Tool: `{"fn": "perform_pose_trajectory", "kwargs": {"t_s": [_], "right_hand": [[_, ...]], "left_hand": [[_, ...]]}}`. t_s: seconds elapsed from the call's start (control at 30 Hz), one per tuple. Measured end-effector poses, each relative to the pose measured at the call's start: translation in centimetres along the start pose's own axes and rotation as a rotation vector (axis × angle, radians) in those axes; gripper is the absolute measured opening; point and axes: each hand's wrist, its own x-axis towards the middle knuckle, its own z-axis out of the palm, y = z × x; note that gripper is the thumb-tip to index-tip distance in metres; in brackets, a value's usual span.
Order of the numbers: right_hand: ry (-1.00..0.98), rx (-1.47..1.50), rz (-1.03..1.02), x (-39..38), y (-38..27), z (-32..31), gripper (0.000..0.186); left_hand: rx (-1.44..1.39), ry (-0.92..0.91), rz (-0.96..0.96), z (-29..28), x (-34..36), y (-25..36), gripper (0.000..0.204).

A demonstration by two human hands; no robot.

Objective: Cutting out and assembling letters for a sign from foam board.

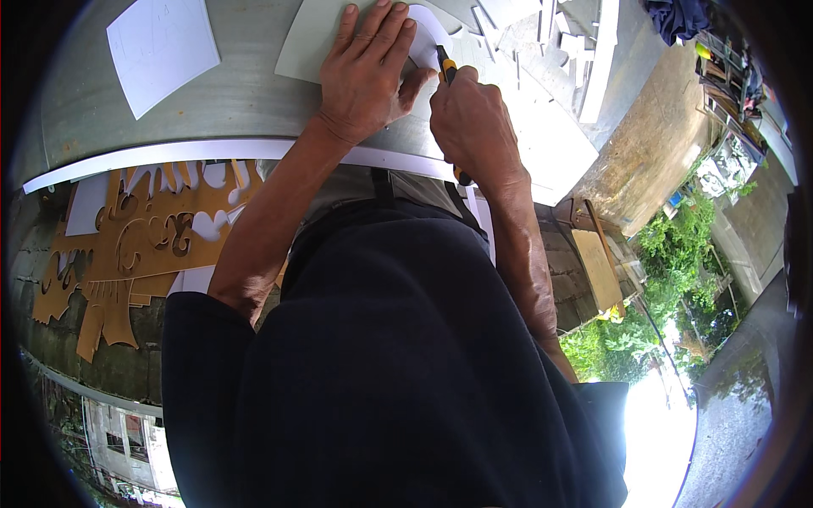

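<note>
Cutter [448, 65], 1, in right hand [476, 123], fingers gripping it, left hand [362, 91], fingers extended on 1 grey sheet [308, 39]

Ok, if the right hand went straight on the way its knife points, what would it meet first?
Likely the rounded white sheet piece just ahead of the yellow-and-black utility knife in the right hand; I can't tell whether the blade already touches it.

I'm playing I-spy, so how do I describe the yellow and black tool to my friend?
Start at the big grey tabletop across the top. Find the right hand's grip over it. Poking out of that grip is the tool: slim, yellow and black, unlike the plain white sheets nearby.
</note>
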Motion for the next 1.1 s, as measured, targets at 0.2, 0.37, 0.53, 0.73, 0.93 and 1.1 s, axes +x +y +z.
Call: {"fn": "perform_pose_trajectory", "kwargs": {"t_s": [0.2,0.37,0.53,0.73,0.93,1.1], "right_hand": [[0.062,0.021,-0.009,0.3,0.1,0.2,0.034],[-0.104,0.199,0.087,-0.3,-0.3,-2.8,0.037],[0.072,0.509,-0.007,-2.0,1.3,-3.8,0.034],[0.239,0.652,-0.072,1.8,4.1,-1.2,0.051],[0.206,0.905,-0.195,2.6,4.5,-0.2,0.05],[0.281,1.043,-0.293,-0.6,3.6,-1.9,0.047]], "left_hand": [[-0.003,0.047,-0.017,-0.1,0.1,0.1,0.055],[-0.081,0.022,-0.042,-0.5,0.8,0.2,0.066],[-0.26,0.047,-0.072,-0.7,0.9,0.7,0.068],[-0.428,0.116,0.003,-0.5,1.0,1.8,0.067],[-0.566,0.047,-0.108,-2.1,0.8,2.0,0.071],[-1.173,-0.045,-0.645,-5.5,0.7,3.5,0.042]]}}
